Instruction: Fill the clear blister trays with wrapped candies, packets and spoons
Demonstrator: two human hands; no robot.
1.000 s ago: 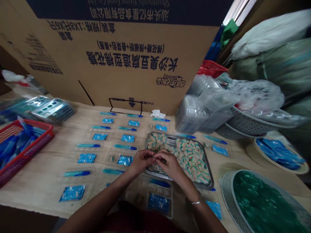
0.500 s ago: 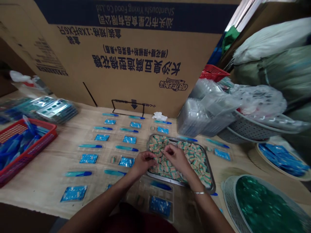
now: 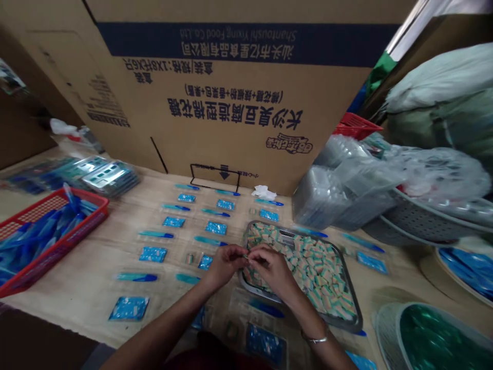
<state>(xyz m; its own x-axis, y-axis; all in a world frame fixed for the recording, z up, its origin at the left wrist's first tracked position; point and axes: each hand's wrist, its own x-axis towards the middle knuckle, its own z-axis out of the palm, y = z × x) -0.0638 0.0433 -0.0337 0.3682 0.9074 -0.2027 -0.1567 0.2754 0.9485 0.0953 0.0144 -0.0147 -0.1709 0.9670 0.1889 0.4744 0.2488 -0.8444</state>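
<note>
My left hand (image 3: 223, 267) and my right hand (image 3: 272, 267) meet over the left edge of a metal tray (image 3: 287, 238). Their thumbs and fingers are pinched together at a small piece, apparently a striped candy; the fingertips mostly hide it. Many green, white and orange striped candy pieces (image 3: 323, 272) fill the tray. Around it lie rows of clear plastic blister trays, each with a blue pen-shaped item (image 3: 136, 277) and a blue printed packet (image 3: 129, 308). A few also hold one candy piece (image 3: 190, 258). Another packet (image 3: 265, 343) lies close to my body.
A large cardboard box (image 3: 231, 144) walls off the back. At left stands a red basket (image 3: 96, 208) of blue pen-shaped items, with stacked packs (image 3: 111, 177) behind. Clear plastic trays (image 3: 318, 198) are piled at right, near a bowl of green packets (image 3: 435, 334) and blue packets (image 3: 468, 270).
My right hand has moved left from the middle of the candy, and its fingertips now meet my left hand's. The camera view has shifted, so the scene sits further right and lower.
</note>
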